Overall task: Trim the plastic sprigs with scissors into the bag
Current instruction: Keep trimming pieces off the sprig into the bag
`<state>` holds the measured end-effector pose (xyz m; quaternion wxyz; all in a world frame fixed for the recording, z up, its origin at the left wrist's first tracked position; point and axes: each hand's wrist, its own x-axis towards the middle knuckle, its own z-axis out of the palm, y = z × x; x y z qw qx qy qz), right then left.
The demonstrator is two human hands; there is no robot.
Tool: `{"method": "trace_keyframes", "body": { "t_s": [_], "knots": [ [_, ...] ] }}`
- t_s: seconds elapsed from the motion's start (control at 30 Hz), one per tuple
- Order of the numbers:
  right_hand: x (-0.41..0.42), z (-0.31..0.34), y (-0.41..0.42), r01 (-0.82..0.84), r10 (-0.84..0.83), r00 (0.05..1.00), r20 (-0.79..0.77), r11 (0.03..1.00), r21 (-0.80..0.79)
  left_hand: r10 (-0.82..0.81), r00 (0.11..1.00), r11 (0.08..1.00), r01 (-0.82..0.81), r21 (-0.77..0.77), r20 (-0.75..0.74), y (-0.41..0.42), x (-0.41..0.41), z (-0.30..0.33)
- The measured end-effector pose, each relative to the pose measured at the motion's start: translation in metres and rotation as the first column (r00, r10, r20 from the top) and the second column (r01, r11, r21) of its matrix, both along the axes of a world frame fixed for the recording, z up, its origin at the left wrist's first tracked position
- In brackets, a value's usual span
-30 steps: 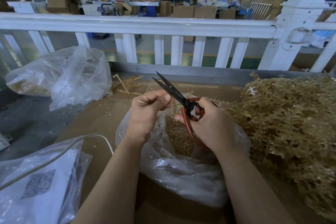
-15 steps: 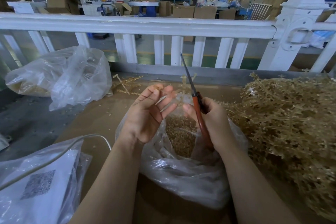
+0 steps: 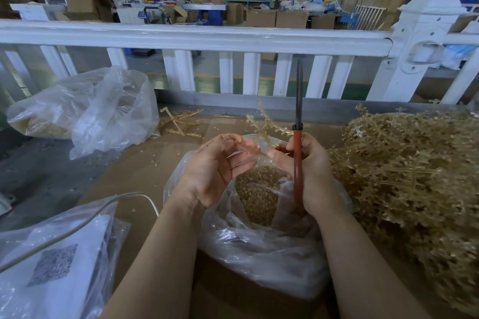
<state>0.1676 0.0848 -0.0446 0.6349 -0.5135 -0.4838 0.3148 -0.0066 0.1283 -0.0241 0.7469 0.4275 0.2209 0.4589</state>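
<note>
Two hands work over the open bag [image 3: 259, 254], which sits near centre on the cardboard and already holds cut pieces. Since a second ago the scissors [image 3: 298, 122] have swung from an open, left-leaning cut to closed blades pointing straight up, gripped in the right hand [image 3: 308, 171]. The left hand [image 3: 215, 171], earlier closed in a pinch, now has its fingers loosely spread, with a sprig [image 3: 264, 124] at its fingertips above the bag mouth; whether it pinches it I cannot tell. Judgement: one cut is finished, repositioning under way. Uncut pile [image 3: 414, 176] lies right.
</note>
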Motion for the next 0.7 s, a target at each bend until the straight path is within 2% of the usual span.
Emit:
{"method": "trace_keyframes", "body": {
  "t_s": [0.27,0.43,0.5,0.6,0.63,0.7],
  "knots": [
    [0.0021,-0.0037,0.0013,0.032,-0.033,0.998,0.06,0.999,0.016,0.053,0.987,0.999,-0.052,0.012,-0.15,-0.0027,0.0016,-0.0002],
    [0.0028,-0.0056,0.0042,0.071,-0.072,0.997,0.037,0.997,0.016,0.127,0.958,0.987,-0.097,0.125,-0.259,-0.003,0.0029,-0.0015],
    [0.0035,-0.0065,0.0044,0.068,-0.068,0.997,0.04,0.998,0.014,0.138,0.919,0.975,-0.061,0.212,-0.369,-0.0037,0.0038,-0.0036],
    [0.005,-0.0078,0.005,0.07,-0.071,0.997,0.04,0.997,0.03,0.074,0.844,0.958,0.089,0.273,-0.532,-0.0059,0.0042,-0.0069],
    [0.005,-0.0072,0.0048,0.078,-0.08,0.996,0.043,0.996,0.036,0.059,0.833,0.955,0.113,0.274,-0.55,-0.0065,0.0044,-0.0068],
    [0.0037,-0.0063,0.0044,0.094,-0.097,0.994,0.047,0.994,0.058,0.052,0.868,0.964,0.085,0.25,-0.493,-0.0077,0.0049,-0.0057]
  ]
}}
